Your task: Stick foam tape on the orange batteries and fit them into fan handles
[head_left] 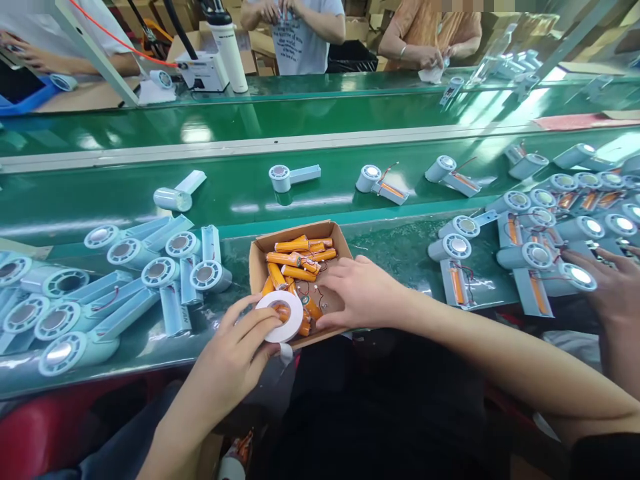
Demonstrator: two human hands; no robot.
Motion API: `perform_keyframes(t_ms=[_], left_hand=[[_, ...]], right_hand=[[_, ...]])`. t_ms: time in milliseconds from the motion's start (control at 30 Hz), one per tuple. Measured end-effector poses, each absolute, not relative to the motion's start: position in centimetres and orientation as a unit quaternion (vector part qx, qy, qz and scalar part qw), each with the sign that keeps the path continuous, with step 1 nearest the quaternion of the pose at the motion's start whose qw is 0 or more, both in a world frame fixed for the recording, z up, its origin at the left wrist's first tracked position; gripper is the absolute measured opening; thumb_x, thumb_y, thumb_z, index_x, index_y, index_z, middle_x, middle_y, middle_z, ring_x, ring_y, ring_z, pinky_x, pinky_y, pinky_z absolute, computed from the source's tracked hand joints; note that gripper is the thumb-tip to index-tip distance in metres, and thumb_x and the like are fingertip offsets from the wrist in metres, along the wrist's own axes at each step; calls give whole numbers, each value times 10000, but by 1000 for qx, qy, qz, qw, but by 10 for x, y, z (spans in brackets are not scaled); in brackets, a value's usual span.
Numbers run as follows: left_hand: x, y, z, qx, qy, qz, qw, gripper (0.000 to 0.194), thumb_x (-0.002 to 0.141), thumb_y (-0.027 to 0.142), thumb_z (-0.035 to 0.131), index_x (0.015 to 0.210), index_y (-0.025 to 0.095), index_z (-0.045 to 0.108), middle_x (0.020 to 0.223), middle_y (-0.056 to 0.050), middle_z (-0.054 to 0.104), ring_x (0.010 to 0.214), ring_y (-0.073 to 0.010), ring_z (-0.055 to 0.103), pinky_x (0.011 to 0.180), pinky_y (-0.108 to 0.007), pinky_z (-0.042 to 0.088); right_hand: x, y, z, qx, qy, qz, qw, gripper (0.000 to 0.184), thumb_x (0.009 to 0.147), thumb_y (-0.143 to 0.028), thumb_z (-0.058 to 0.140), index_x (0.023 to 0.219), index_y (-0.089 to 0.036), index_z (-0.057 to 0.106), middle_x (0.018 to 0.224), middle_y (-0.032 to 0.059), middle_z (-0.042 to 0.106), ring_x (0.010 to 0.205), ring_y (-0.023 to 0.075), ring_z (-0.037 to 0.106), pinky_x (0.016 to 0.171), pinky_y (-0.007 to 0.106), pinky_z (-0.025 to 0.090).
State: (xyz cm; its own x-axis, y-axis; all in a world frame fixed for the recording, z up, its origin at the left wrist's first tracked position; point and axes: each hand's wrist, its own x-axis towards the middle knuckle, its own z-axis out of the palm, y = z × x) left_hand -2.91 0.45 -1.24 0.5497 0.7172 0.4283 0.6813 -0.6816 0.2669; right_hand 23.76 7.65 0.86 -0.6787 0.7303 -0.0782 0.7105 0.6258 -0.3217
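Note:
My left hand (235,357) is closed on a roll of white tape (295,327), fingers through its ring, with a loose end hanging below. The roll is over the near left part of an open cardboard box (256,267). Inside the box lie several orange cylindrical batteries (300,272) with thin wires. My right hand (360,293) reaches over the box's right side, fingers curved and apart, close to the wires and batteries. No object shows between its fingers. Its fingertips are partly inside the box.
Light blue handheld fan housings (160,272) crowd the bench at left. More housings, many with batteries (455,283), stand at right beside another person's hand (607,287). Spaced-out housings (280,177) lie on the green conveyor belt (230,193). People work across the line.

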Motion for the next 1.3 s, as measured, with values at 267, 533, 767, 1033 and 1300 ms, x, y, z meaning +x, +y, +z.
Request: perform_keyframes(t_ms=[267, 533, 767, 1033, 1300], left_hand=[[-34, -6, 3, 875, 392, 282, 25, 255, 946, 50, 572, 1102, 207, 698, 1058, -66, 769, 1227, -286, 657, 1032, -459, 621], [-25, -14, 8, 892, 364, 267, -24, 366, 922, -20, 613, 1173, 229, 706, 1087, -42, 772, 1364, -310, 582, 1054, -482, 615], [-1, -4, 20, 914, 332, 206, -111, 244, 987, 40, 562, 1133, 141, 730, 1094, -90, 765, 1256, -340, 617, 977, -473, 638], [31, -5, 11, 888, 369, 220, -166, 310, 929, 45, 693, 1209, 172, 729, 1002, -58, 760, 1197, -325, 598, 895, -412, 567], [68, -3, 5, 838, 396, 355, -119, 240, 876, 98, 814, 1088, 161, 721, 787, -25, 700, 985, -254, 582, 871, -381, 525]], right_hand=[[239, 91, 24, -512, -830, 202, 86, 245, 1025, -325, 611, 1152, -194, 774, 1041, 117, 805, 948, 270, 734, 802, 339, 474], [264, 60, 35, -411, -736, 465, 272, 375, 854, -536, 826, 768, -188, 712, 621, -30, 643, 586, 126, 512, 552, 255, 373], [256, 51, 29, -381, -677, 576, 254, 365, 797, -450, 891, 690, -178, 672, 645, -49, 648, 603, 113, 546, 580, 240, 415], [259, 51, -5, -399, -356, 704, 468, 452, 563, -380, 1017, 906, -172, 810, 872, 50, 816, 809, 208, 765, 765, 318, 628], [235, 28, -10, -361, -193, 579, 705, 409, 630, -406, 1012, 933, -226, 805, 955, 49, 845, 812, 213, 802, 762, 319, 673]])
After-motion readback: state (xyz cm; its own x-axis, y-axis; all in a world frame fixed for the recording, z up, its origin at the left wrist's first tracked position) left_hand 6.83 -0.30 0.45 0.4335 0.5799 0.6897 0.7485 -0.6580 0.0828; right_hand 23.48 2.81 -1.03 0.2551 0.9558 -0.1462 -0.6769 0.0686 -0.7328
